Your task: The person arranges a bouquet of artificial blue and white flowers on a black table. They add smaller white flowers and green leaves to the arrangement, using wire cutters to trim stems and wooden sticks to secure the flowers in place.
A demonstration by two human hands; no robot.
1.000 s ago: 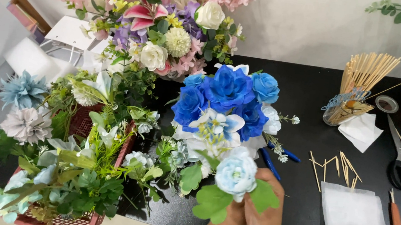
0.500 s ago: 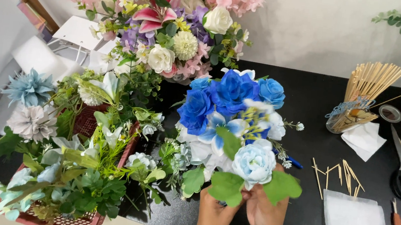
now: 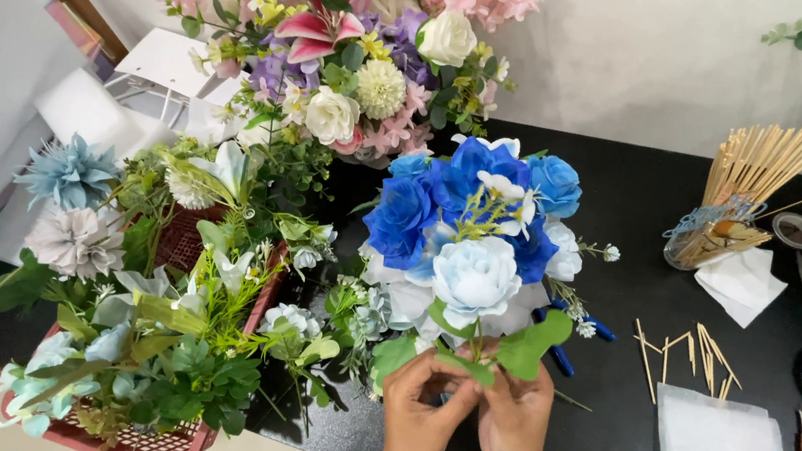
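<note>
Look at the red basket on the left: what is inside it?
The red basket is crammed with green leafy stems and pale artificial flowers spilling over its rim. Its floor and the stem ends are covered by foliage.

Single head-worn view, looking steeply down and forward across the black table (image 3: 666, 195), close in. Near table edge at frame bottom, white wall (image 3: 642, 52) beyond the far edge. No second view to overlap.

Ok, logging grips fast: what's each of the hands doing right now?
Left hand: closed, pinching the stem of the pale blue rose.
Right hand: closed on the same stem, just under its green leaves.
</note>
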